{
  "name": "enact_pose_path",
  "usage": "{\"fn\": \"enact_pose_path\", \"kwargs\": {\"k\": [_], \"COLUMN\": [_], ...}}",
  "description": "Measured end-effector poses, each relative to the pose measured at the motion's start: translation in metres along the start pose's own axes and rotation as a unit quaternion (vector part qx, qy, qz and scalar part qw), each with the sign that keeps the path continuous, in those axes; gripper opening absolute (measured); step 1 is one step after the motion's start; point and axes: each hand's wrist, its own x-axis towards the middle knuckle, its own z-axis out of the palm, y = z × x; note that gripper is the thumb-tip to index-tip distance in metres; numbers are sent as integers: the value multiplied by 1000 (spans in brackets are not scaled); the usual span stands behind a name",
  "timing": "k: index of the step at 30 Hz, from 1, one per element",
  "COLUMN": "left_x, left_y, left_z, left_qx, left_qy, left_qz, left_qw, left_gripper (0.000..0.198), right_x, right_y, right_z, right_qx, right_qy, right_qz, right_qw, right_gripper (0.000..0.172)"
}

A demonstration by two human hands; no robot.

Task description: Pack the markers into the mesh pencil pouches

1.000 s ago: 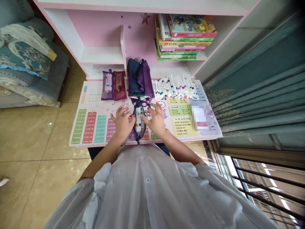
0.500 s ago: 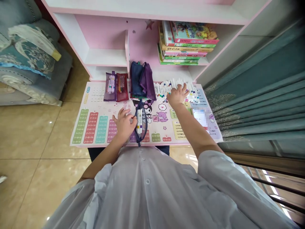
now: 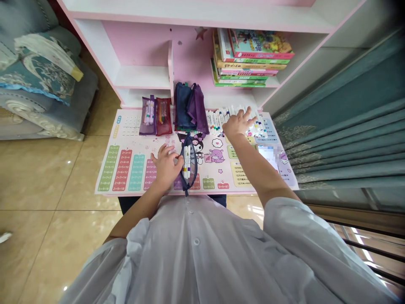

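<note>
A dark blue mesh pencil pouch (image 3: pixel 189 164) lies on the printed desk mat (image 3: pixel 126 164) near the front edge, its mouth gaping, with a few white markers inside. My left hand (image 3: pixel 165 165) holds the pouch's left edge with curled fingers. My right hand (image 3: pixel 238 122) is stretched out to the back of the desk and rests on a row of white markers (image 3: pixel 218 119) with coloured caps. Its fingers are partly spread over them; whether it grips one is hidden.
Two filled pouches, purple (image 3: pixel 147 115) and red (image 3: pixel 163 115), lie at the back left. Dark blue and purple empty pouches (image 3: pixel 190 107) stand piled against the pink shelf unit (image 3: pixel 142 76). Books (image 3: pixel 249 55) are stacked on the shelf. A curtain (image 3: pixel 348 126) hangs to the right.
My right hand left the pouch and reached to the markers at the back right, then shifted slightly along the row. My left hand stayed on the pouch.
</note>
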Motion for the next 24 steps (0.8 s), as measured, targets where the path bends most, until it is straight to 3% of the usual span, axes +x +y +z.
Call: {"fn": "enact_pose_path", "kwargs": {"k": [6,10,15,20,24], "left_x": [0,-1,-1,-1,-1], "left_y": [-1,-1,-1,0,0], "left_z": [1,0,0,0,-1], "left_qx": [-2,-4,-3,3,10], "left_qy": [1,5,6,10,11], "left_qz": [1,2,7,3,4], "left_qw": [1000,1000,1000,1000,1000], "left_gripper": [15,16,17,15,16], "right_x": [-4,-28,-86,-156,-199], "right_y": [5,7,1,-7,-14], "right_z": [-4,-9,-18,-40,-55], "right_qx": [7,86,259,381,390], "right_qy": [-7,62,97,36,-17], "right_qz": [-10,-38,-55,-111,-135], "right_qw": [1000,994,960,917,911], "right_gripper": [25,19,9,14,12]}}
